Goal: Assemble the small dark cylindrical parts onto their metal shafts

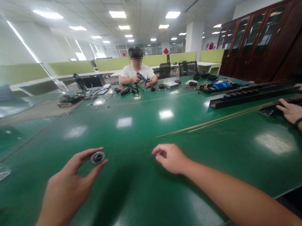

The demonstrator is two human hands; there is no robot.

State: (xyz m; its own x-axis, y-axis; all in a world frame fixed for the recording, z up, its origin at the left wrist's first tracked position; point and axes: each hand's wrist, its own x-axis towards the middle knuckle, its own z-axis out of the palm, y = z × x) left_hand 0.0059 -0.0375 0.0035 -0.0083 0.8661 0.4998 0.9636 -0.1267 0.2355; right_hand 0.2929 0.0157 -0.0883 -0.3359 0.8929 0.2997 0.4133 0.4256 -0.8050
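Note:
Between the thumb and fingers of my left hand (72,181) is a small round metallic part (98,157) with a dark centre, held above the green table (137,204). To the right, my right hand (171,157) hovers over or rests on the table with its fingers curled and bent inward. The fingertips are near each other, and whether anything small lies between them cannot be made out. Just beyond my right hand lie several long thin brass-coloured rods (209,121), not touching it.
A co-worker's hands (294,113) are at the right, by the rods. Long black channels (233,99) lie beyond. Across the table a person (138,72) holds a power drill (141,77). Tools, a blue item (221,84) and electronic parts line the far side.

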